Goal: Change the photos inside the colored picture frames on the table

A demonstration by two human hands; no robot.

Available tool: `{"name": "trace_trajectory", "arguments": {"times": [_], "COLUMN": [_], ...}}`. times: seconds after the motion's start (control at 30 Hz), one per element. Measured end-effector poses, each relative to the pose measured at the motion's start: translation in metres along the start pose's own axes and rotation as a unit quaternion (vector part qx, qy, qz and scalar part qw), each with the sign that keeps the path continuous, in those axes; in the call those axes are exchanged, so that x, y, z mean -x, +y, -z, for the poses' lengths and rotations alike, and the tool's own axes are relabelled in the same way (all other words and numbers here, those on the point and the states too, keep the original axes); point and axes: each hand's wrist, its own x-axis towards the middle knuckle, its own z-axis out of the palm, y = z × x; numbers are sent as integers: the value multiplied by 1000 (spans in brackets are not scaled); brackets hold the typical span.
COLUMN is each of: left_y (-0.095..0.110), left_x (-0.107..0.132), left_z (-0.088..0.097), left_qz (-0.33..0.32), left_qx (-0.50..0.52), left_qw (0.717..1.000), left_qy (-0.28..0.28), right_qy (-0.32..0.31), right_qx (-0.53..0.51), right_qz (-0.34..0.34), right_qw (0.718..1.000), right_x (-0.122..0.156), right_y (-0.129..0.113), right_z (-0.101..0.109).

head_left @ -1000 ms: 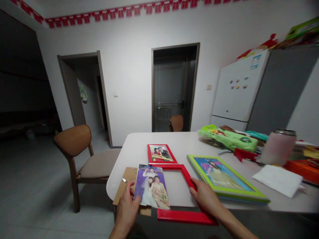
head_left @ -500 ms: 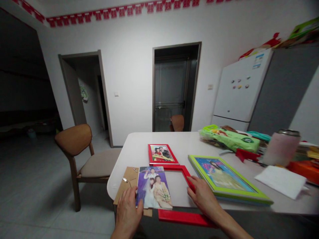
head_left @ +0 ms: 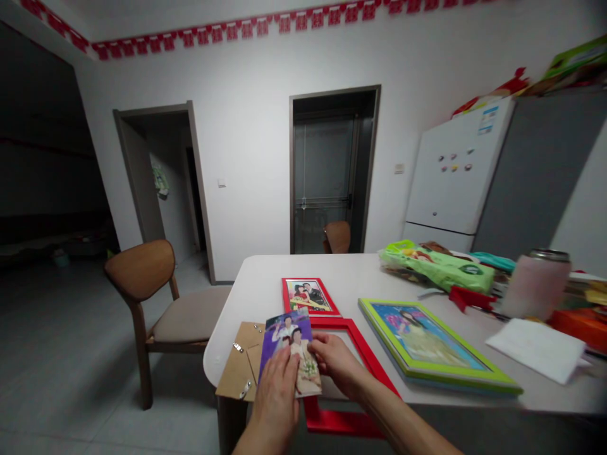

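A printed wedding photo [head_left: 274, 344] with a purple background is between my hands, tilted over the near left part of the table. My left hand [head_left: 277, 392] presses on its lower face, fingers close together; its underside is hidden. With thumb and fingers my right hand [head_left: 336, 360] pinches the photo's right edge. Beneath and beside it lies an empty red picture frame [head_left: 367, 347], its near side past the table edge. A brown backing board [head_left: 237, 366] with metal clips rests left of the photo.
Behind stands a smaller red-framed photo [head_left: 310, 297]. A green-framed picture [head_left: 436, 341] lies to the right. Farther right are white paper [head_left: 535, 347], a green packet [head_left: 441, 268] and a pink jar [head_left: 535, 287]. A wooden chair [head_left: 142, 272] stands left of the table [head_left: 256, 272].
My right hand has left the red frame and moved left onto the photo's edge. My left hand has shifted right across the photo, which has turned slightly and uncovered more of the backing board.
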Motion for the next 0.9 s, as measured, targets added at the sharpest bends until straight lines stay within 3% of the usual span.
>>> {"name": "trace_trajectory", "arguments": {"times": [0.13,0.23,0.33,0.4,0.5,0.63,0.73,0.9], "left_y": [18,36,49,50,41,32,35,37], "left_x": [-17,-23,-25,-24,-19,-8,-1,5], "left_z": [10,8,-5,-14,-18,-18,-19,-22], "left_qz": [5,93,153,160,165,152,112,68], "left_qx": [162,349,506,550,519,328,206,132], "left_qw": [979,912,831,807,831,932,971,984], "left_qy": [124,192,172,143,112,36,-41,-98], "right_qy": [10,46,77,108,128,118,121,150], "right_qx": [-72,-73,-86,-98,-61,64,178,379], "right_qz": [78,51,36,67,49,-10,12,58], "right_qw": [994,995,993,987,989,991,976,911], "right_x": [16,22,22,22,20,15,5,-12], "right_y": [-17,-5,12,15,9,2,7,15], "right_z": [-8,-3,14,32,66,101,107,99]}}
